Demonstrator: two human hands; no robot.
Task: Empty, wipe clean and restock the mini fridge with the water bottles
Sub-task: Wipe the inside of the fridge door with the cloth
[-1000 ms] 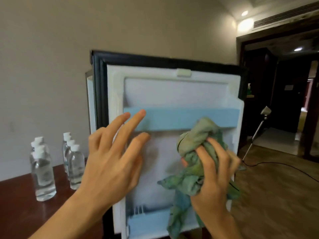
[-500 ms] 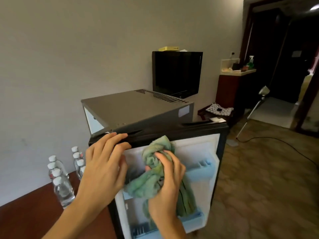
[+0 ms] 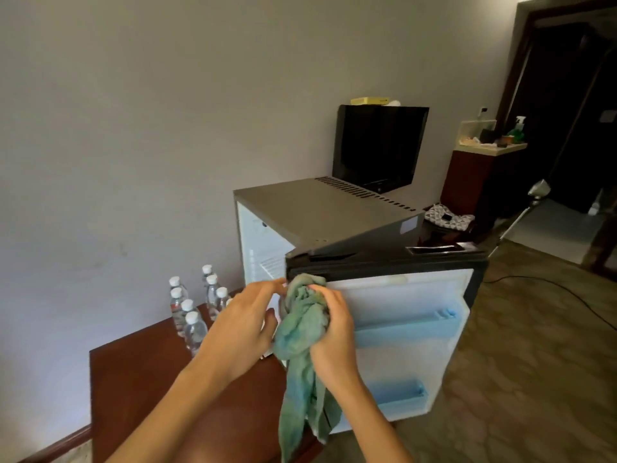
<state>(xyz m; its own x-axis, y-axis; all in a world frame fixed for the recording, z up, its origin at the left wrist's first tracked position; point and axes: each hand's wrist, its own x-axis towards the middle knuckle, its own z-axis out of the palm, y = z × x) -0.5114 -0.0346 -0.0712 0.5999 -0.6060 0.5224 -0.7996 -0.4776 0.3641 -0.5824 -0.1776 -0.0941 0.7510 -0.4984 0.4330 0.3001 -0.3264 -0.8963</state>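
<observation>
1. Since half a second ago the green cloth [image 3: 300, 329] has slid from the upper middle of the door's inner face to its top corner on the hinge side. My view of the left hand [image 3: 240, 325] shows it off the door's top edge now, just beside that corner.
2. The mini fridge [image 3: 317, 212] stands open, and its door [image 3: 410, 295] swings out to the right and towards me. The black top edge of the door sits just above both hands. Open floor [image 3: 534, 379] lies to the right of the door.
3. The right hand [image 3: 334, 332] grips the bunched cloth, fingers curled round it, and presses it against the white liner. The loose tail of the cloth hangs down past the wrist.
4. The left hand's fingertips reach the cloth and the door corner. I cannot tell whether they pinch anything or only touch.
5. Two pale blue door shelves [image 3: 407, 325] sit to the right of the grip and below it.
6. The water bottles [image 3: 193, 312] stand upright in a cluster on the dark wooden table [image 3: 133, 379], left of the fridge and near the left hand, against the grey wall [image 3: 133, 128].
7. Behind the fridge stands a black television [image 3: 377, 145]. A cable [image 3: 551, 292] trails across the floor on the right.
</observation>
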